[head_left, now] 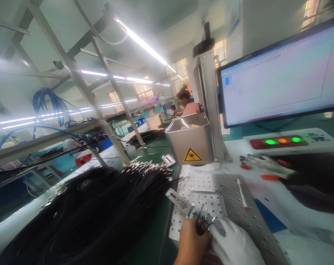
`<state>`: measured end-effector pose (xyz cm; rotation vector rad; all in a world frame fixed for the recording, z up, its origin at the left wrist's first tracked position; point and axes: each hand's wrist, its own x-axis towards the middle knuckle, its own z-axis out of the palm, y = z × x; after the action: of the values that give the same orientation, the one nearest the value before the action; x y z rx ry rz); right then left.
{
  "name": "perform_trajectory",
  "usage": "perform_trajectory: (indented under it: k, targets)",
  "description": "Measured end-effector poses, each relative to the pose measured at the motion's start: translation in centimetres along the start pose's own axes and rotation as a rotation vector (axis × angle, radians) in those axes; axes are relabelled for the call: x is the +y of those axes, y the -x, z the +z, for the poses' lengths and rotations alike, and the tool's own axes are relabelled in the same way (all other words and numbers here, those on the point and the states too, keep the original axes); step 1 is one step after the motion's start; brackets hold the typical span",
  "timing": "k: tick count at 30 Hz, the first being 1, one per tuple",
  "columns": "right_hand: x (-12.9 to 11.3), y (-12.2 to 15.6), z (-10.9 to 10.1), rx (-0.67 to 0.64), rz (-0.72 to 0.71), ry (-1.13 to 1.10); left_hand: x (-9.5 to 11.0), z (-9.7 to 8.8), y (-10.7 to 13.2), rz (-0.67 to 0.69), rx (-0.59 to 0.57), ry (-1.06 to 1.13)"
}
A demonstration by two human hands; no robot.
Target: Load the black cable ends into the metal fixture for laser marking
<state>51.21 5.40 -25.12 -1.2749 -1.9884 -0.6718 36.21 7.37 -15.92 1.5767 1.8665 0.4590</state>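
Note:
My bare left hand point(192, 241) is closed around several dark cable ends with metal connectors point(202, 216), which stick up above its fingers. From the right, my right hand point(235, 243), in a white glove, pinches the same cluster. Just beyond them a small metal fixture point(180, 201) lies tilted over the perforated metal plate point(233, 195). How the connectors sit in my fingers is partly hidden. To the left is a large heap of black cables point(100, 209), its shiny metal tips pointing toward the plate.
A metal machine head point(189, 141) with a laser warning sign stands behind the plate. A red-and-white pen point(242, 194) lies on the plate. On the right are a monitor point(277, 81), a lit control panel point(280, 141) and another glove point(266, 165). A person point(190, 105) sits farther back.

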Motion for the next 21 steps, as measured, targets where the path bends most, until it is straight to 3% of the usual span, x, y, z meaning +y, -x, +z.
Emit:
perform_trajectory:
  k: [5, 10, 15, 21]
  targets:
    - [-0.5, -0.7, -0.6, -0.031, 0.071, -0.049, -1.6, -0.1, -0.5, -0.031, -0.105, 0.174]
    - [-0.6, -0.6, -0.7, -0.010, 0.075, -0.049, -3.0, -0.3, -0.7, -0.055, -0.112, 0.085]
    - [-0.5, -1.0, -1.2, 0.007, 0.061, -0.048, -2.3, 0.3, 0.0, -0.077, -0.031, -0.090]
    - [-0.5, -1.8, -1.8, 0.067, 0.037, -0.036, -1.1, 0.4, 0.9, -0.018, -0.033, -0.175]
